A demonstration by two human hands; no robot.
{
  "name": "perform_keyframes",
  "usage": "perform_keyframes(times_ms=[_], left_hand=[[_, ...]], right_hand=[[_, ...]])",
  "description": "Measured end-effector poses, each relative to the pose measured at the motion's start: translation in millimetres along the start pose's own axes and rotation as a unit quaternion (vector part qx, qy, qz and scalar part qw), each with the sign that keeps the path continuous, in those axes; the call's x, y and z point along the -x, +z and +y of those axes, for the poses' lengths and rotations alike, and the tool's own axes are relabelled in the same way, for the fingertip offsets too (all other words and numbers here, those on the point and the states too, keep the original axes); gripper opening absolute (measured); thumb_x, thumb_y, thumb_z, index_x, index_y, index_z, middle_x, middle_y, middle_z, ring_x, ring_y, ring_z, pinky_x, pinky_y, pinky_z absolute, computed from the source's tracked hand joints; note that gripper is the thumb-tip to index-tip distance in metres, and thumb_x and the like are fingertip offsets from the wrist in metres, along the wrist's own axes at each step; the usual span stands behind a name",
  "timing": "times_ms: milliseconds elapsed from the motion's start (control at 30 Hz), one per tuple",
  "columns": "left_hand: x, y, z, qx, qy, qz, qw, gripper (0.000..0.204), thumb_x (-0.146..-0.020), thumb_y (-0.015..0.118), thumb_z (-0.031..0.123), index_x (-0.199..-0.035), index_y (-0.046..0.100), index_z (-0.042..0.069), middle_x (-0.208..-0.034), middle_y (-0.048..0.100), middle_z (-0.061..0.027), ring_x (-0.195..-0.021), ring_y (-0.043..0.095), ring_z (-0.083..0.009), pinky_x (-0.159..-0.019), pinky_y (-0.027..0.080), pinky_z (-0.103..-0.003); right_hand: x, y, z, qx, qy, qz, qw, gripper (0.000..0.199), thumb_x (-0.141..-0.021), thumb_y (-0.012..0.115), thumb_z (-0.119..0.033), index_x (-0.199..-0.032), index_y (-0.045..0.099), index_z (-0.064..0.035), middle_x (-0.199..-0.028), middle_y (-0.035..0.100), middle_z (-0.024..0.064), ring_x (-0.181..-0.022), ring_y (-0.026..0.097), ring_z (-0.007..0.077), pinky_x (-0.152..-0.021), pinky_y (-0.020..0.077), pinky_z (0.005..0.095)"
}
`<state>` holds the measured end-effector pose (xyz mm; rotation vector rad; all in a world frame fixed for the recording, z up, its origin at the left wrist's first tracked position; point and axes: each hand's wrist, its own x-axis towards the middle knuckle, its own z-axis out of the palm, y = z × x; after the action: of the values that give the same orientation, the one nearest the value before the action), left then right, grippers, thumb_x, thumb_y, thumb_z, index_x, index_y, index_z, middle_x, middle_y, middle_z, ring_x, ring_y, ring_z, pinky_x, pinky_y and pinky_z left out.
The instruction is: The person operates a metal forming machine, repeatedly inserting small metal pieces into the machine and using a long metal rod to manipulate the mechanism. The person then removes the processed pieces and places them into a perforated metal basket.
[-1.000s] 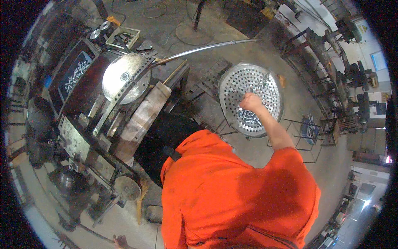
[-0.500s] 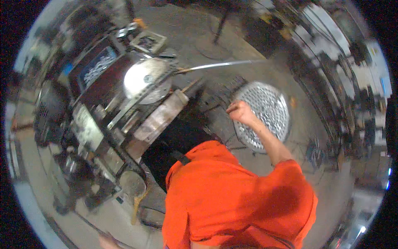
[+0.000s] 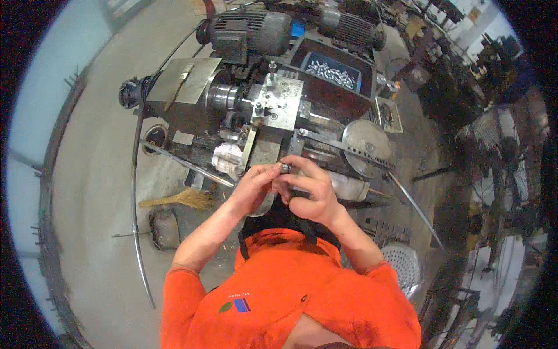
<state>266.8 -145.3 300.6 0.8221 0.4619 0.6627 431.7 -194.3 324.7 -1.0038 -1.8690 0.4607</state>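
Note:
Both hands meet in front of my body, over the near edge of a lathe. A small dark metal part (image 3: 285,168) is pinched between their fingertips; fingers hide most of it, so its exact shape cannot be made out. My left hand (image 3: 253,185) grips it from the left with thumb and fingers. My right hand (image 3: 309,189) closes on it from the right, its index finger bent over the top. Just beyond the hands is the lathe's flat metal tool block (image 3: 280,103), with the shiny chuck (image 3: 224,96) to its left.
Behind the lathe sits a blue tray (image 3: 331,71) of small metal parts, beside a ribbed motor (image 3: 250,34). Right are a round metal disc (image 3: 367,145) and a long lever (image 3: 415,209). A perforated stool seat (image 3: 402,264), a straw broom (image 3: 186,199) and a metal rod (image 3: 136,227) flank me.
My view has swung left to face the lathe. My right hand has left the perforated seat, my left has come up from the lower left, and both now hold the small metal part.

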Motion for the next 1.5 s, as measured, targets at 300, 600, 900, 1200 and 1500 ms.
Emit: perform_keyframes(times_ms=[300,600,900,1200,1500], left_hand=[[-3,-24,36,-0.388,0.019,0.001,0.922,0.039,-0.087,0.058,0.033,-0.068,0.062,-0.001,-0.056,0.056,-0.0016,-0.055,0.054,-0.0069,-0.050,0.042,-0.023],[36,-68,98,-0.485,0.048,0.064,0.871,0.029,-0.087,0.057,0.024,-0.100,0.060,-0.002,-0.076,0.062,-0.0051,-0.068,0.058,-0.0100,-0.061,0.047,-0.027],[229,-189,119,-0.796,-0.099,0.434,0.411,0.035,-0.081,0.059,0.033,-0.098,0.060,0.002,-0.072,0.060,-0.0183,-0.069,0.059,-0.0359,-0.063,0.046,-0.043],[255,-248,54,-0.739,-0.089,0.524,0.415,0.038,-0.077,0.063,0.035,-0.079,0.056,-0.002,-0.070,0.058,-0.0211,-0.070,0.057,-0.0390,-0.065,0.045,-0.047],[326,-398,154,-0.847,-0.140,0.472,0.199,0.013,-0.072,0.059,0.015,-0.082,0.058,0.006,-0.065,0.060,-0.0142,-0.061,0.061,-0.0307,-0.054,0.047,-0.042]], right_hand=[[-21,2,8,0.074,-0.045,-0.109,0.990,0.029,-0.057,0.060,-0.016,-0.084,0.063,-0.0032,-0.096,0.059,0.0179,-0.080,0.057,0.0329,-0.070,0.0480,0.0400],[-99,16,34,0.071,-0.101,-0.172,0.977,0.026,-0.055,0.063,-0.023,-0.075,0.067,-0.0077,-0.091,0.061,0.0149,-0.085,0.057,0.0325,-0.072,0.0481,0.0416],[-192,79,128,0.378,0.080,-0.221,0.896,0.024,-0.050,0.058,-0.018,-0.068,0.070,-0.0100,-0.073,0.063,0.0148,-0.081,0.059,0.0337,-0.070,0.0494,0.0394],[-196,92,135,0.316,0.053,-0.241,0.916,0.024,-0.053,0.059,-0.020,-0.072,0.069,-0.0094,-0.078,0.063,0.0154,-0.082,0.057,0.0338,-0.073,0.0481,0.0395],[-192,87,132,0.287,0.067,-0.231,0.927,0.028,-0.051,0.059,-0.023,-0.072,0.069,-0.0083,-0.076,0.063,0.0173,-0.082,0.057,0.0361,-0.075,0.0470,0.0422]])
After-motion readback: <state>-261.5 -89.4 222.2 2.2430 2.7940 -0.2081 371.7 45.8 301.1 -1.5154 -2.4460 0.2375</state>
